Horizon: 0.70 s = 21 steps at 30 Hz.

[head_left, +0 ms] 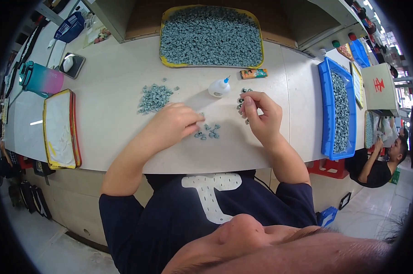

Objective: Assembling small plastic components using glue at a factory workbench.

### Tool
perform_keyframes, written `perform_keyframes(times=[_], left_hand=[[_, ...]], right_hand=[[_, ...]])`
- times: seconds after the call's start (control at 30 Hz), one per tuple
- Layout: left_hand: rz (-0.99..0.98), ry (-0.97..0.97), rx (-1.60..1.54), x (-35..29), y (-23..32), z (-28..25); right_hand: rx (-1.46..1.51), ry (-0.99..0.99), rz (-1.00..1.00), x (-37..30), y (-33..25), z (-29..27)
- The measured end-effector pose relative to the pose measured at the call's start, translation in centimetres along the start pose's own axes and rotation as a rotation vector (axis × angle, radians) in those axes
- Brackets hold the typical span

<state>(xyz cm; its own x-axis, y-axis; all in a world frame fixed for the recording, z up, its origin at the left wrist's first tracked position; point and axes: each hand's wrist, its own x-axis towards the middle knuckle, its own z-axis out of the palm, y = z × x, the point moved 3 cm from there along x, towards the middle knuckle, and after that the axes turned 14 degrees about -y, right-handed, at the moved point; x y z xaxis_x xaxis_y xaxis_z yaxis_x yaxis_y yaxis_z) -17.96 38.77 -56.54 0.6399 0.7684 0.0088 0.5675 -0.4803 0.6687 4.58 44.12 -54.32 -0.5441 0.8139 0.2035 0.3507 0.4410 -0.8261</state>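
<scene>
My left hand (177,119) is over the table with thumb and fingers pinched together. A small grey-green piece (202,114) shows at its fingertips. Just below them lies a loose group of similar pieces (212,132). My right hand (263,114) has its thumb and forefinger closed in a pinch; whatever is between them is too small to make out. Beside that hand a short column of small dark-and-green pieces (239,107) stands on the table, partly covered by the fingers. Between and beyond the hands is a white squeeze bottle (219,88) with a blue needle tip, upright.
A heap of pieces (154,98) lies beyond my left hand. A yellow-rimmed tray (161,45) full of them sits at the back, near an orange-green small box (254,73). Right stands a blue bin (326,109); left, a stacked tray (60,130), a jug (42,80) and a phone (77,67).
</scene>
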Motion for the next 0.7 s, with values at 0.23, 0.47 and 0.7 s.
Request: perform_keyframes(times=[0.23,0.47,0.7], left_hand=[[0.037,-0.112,0.062,0.2,1.6,0.5],[0.066,-0.066,0.076,0.0,1.3,1.4],[0.087,0.087,-0.128,0.6,1.3,-0.3]], right_hand=[[-0.381,0.096,-0.145,1.9,0.1,0.4],[-0.497,-0.119,-0.071,2.7,0.9,2.1],[0.248,0.038,-0.042,1.5,1.3,2.4]])
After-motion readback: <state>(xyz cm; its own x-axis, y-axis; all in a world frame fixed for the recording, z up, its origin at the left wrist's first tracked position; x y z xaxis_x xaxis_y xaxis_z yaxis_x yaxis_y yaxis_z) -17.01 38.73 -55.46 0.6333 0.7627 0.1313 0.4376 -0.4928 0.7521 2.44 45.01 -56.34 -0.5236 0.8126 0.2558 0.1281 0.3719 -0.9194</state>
